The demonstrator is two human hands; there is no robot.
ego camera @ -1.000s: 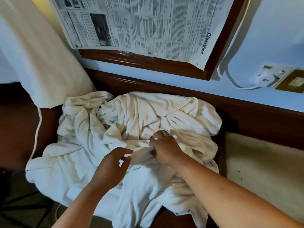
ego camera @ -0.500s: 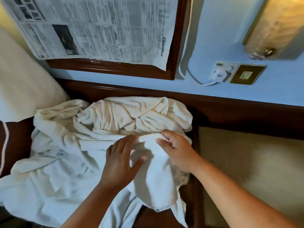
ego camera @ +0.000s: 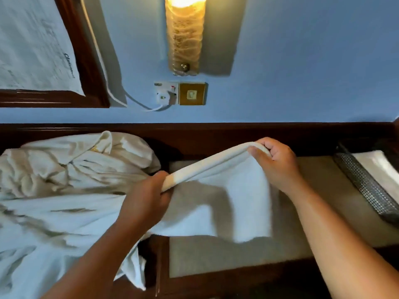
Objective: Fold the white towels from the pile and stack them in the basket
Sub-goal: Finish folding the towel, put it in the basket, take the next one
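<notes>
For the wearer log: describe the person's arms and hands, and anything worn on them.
Left forearm and right forearm are bare, no sleeve in view. Left hand and right hand are ungloved; no ring, watch or band shows.

This is looking like a hotel bedroom: a wall lamp (ego camera: 185, 35) is glowing above a socket (ego camera: 166, 93), and white towels (ego camera: 54, 169) are lying heaped beside dark wooden trim (ego camera: 216, 131).
</notes>
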